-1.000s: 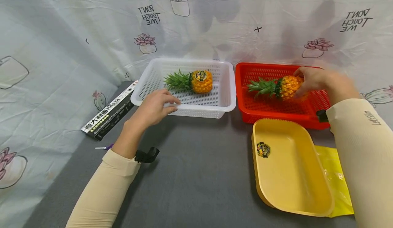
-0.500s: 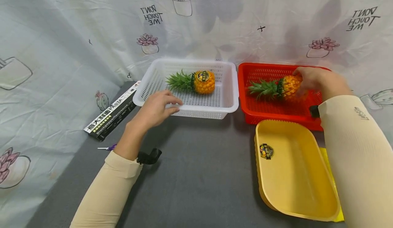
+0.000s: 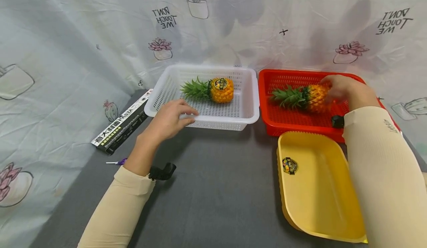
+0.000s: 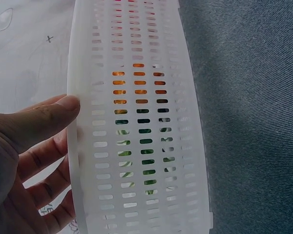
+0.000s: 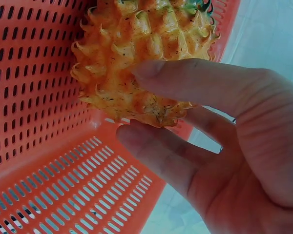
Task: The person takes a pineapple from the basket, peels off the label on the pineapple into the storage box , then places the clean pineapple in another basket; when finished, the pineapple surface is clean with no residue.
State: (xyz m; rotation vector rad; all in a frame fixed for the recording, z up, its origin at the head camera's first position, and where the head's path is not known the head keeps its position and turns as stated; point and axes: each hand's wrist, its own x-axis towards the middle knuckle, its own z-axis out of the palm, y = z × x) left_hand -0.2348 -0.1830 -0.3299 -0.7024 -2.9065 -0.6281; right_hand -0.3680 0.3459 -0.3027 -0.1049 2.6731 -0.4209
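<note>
My left hand [image 3: 171,120] is at the near rim of the white slotted basket [image 3: 220,120]. In the left wrist view its thumb lies on the rim [image 4: 74,146] and the other fingers reach behind it, pinching the edge. A small pineapple [image 3: 221,90] lies in that basket, leaves to the left. Over the red basket [image 3: 267,124] my right hand [image 3: 343,88] holds a second pineapple [image 3: 317,99] by its base end. The right wrist view shows the thumb on the fruit's side [image 5: 112,73] and a finger under its base. Part of this fruit is hidden by the hand.
A yellow tray [image 3: 320,199] with a round sticker stands in front of the red basket. To the left lie a black-and-white pasta box [image 3: 121,124] and a thin purple-and-white item [image 3: 116,162] partly behind my forearm. A printed curtain [image 3: 233,22] hangs behind the baskets.
The pineapple in my right hand has shifted slightly to the right within the red basket. My right forearm has swung left, covering the yellow bag. The left hand stays at the white rim.
</note>
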